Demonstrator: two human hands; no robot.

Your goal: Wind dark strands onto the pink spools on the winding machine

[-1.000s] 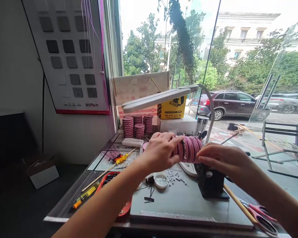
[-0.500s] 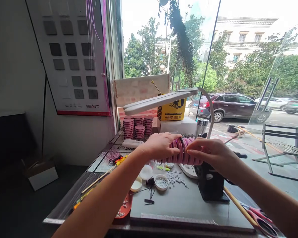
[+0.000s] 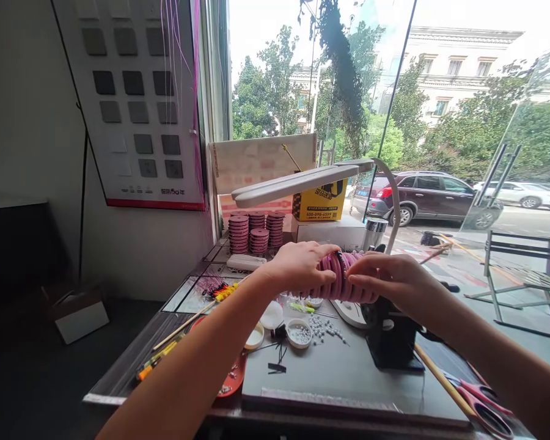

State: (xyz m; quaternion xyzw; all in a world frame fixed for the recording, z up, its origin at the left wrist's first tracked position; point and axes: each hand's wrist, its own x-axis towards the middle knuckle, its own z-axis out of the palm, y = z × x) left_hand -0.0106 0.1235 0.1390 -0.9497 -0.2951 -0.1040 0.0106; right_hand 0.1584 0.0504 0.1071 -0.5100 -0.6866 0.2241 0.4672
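A row of ridged pink discs (image 3: 337,284), like thin line spools, lies sideways in front of a black stand (image 3: 394,339). My left hand (image 3: 300,266) wraps over the left part of the row, its thumb on the near side and a finger across the top. One disc between my hands has a dark band round its rim. At the right part of the row, my right hand (image 3: 382,275) pinches thumb and forefinger together close to that band. Whatever is between those fingertips is too small to make out.
Stacks of similar pink discs (image 3: 239,235) stand at the back. A white lamp (image 3: 297,183) arches overhead. Below my hands are a round dish of small beads (image 3: 299,334), loose beads (image 3: 325,329) and a red tray (image 3: 235,379). Scissors (image 3: 486,409) lie at right.
Both hands stay at the pink discs with nearly the same grip. The whole view has shifted slightly, and the dark-banded disc appears a little farther right.
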